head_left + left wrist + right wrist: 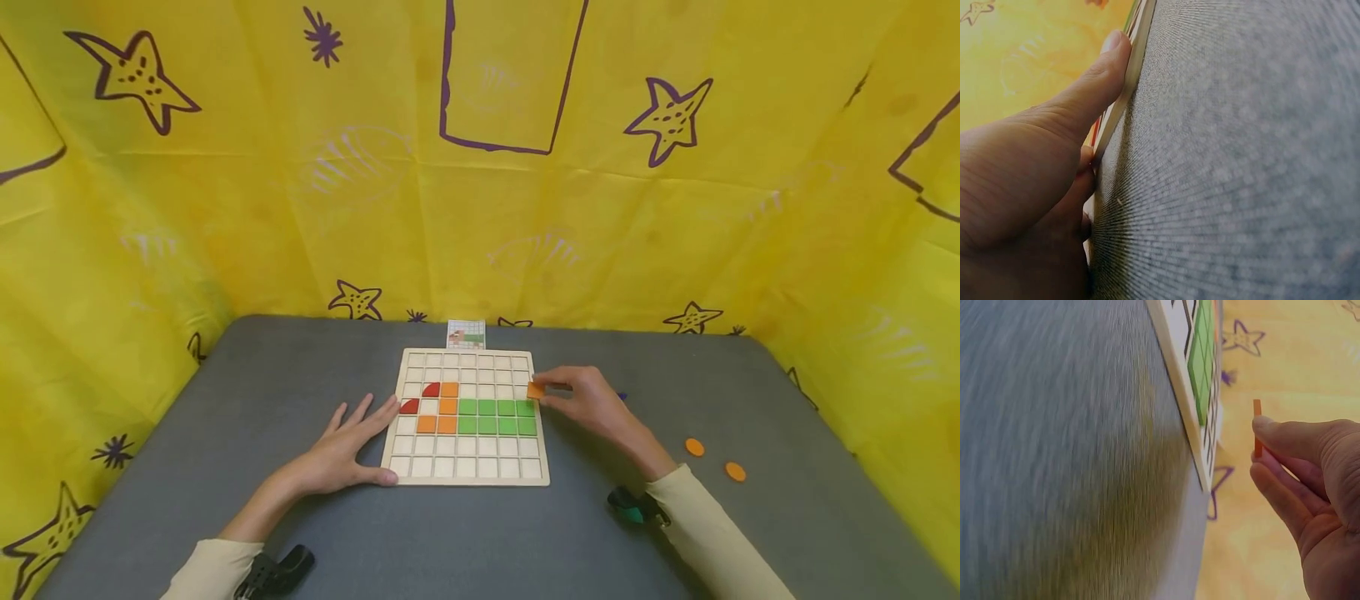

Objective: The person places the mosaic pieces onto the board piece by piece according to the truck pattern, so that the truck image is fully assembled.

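A wooden grid board (470, 481) lies flat on the table, with red quarter-round pieces (431, 390), several orange squares (447, 407) and two rows of green squares (487, 417) in its cells. My left hand (341, 450) rests at the board's left edge with fingers spread; in the left wrist view its thumb (1100, 72) touches the wooden rim. Over the board's right edge, my right hand (592, 404) pinches an orange square tile (535, 391) between thumb and fingertips. In the right wrist view that tile (1257, 428) shows edge-on, held above the table.
A small pattern card (467, 334) lies just behind the board. Two orange oval-looking pieces (694, 447) lie to the right on the grey table (480, 542). Something small and blue (622, 397) is partly hidden behind my right hand. Yellow patterned cloth (480, 208) surrounds the table.
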A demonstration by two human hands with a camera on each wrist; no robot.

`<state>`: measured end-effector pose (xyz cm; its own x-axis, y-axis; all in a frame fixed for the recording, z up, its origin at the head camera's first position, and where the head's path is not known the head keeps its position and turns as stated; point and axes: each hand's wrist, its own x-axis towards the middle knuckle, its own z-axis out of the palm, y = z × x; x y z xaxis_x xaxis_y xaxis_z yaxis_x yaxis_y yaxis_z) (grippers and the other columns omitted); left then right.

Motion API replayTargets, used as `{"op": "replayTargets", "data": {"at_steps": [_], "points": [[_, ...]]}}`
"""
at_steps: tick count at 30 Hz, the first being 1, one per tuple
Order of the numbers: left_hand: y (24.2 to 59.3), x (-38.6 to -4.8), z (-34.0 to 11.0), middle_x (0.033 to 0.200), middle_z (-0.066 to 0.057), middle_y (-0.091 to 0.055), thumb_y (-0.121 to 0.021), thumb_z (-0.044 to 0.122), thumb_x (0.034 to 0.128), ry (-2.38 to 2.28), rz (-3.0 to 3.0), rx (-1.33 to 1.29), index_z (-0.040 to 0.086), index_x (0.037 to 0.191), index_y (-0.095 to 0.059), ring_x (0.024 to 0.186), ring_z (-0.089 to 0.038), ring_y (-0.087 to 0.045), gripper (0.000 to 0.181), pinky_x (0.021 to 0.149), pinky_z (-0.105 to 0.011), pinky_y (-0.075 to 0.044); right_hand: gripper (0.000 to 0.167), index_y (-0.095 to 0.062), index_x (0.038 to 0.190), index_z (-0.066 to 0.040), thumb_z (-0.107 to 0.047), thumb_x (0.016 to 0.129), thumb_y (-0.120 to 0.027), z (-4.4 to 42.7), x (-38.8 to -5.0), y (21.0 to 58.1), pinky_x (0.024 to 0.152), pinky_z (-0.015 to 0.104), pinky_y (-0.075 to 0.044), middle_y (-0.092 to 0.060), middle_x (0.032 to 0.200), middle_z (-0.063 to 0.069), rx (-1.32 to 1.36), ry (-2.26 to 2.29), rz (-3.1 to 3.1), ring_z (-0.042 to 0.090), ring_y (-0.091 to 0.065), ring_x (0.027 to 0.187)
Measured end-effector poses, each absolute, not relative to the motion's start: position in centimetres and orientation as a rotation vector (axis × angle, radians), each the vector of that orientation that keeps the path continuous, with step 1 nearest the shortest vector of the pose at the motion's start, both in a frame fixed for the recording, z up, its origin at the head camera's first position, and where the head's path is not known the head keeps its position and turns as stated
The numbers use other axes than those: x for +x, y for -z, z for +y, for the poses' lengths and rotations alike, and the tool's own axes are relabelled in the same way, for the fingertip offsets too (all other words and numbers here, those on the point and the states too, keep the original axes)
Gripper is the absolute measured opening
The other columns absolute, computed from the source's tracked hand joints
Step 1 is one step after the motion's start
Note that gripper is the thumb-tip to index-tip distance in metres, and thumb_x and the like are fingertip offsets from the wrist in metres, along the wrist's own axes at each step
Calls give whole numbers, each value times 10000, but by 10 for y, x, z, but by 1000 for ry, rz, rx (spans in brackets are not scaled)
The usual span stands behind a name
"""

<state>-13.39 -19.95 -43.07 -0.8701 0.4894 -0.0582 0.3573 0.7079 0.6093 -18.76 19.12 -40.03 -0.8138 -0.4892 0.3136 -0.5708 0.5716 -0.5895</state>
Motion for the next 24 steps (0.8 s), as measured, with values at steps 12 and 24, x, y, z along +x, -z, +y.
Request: {"op": "replayTargets", "data": {"at_steps": [12, 24], "points": [[430, -134, -199, 1614, -137, -204, -771, 566, 734, -896, 2699, 678, 69, 1551, -266, 1471, -458, -13, 1081, 1108, -648, 100, 304, -731, 1148, -41, -39, 845, -753, 152, -187, 400, 902, 355, -541, -725, 1115, 64, 989, -1099, -2721, 216, -682, 1045], [431, -135, -198, 1620, -117, -197, -770, 564, 738, -895, 2696, 677, 85, 1555, -261, 1474, -448, -9, 1076, 1110, -645, 99, 300, -735, 1143, -48, -58, 844, -761, 116, -185, 397, 899, 314, -539, -726, 1115, 50, 1093, -1066, -2702, 174, -683, 1032]]}}
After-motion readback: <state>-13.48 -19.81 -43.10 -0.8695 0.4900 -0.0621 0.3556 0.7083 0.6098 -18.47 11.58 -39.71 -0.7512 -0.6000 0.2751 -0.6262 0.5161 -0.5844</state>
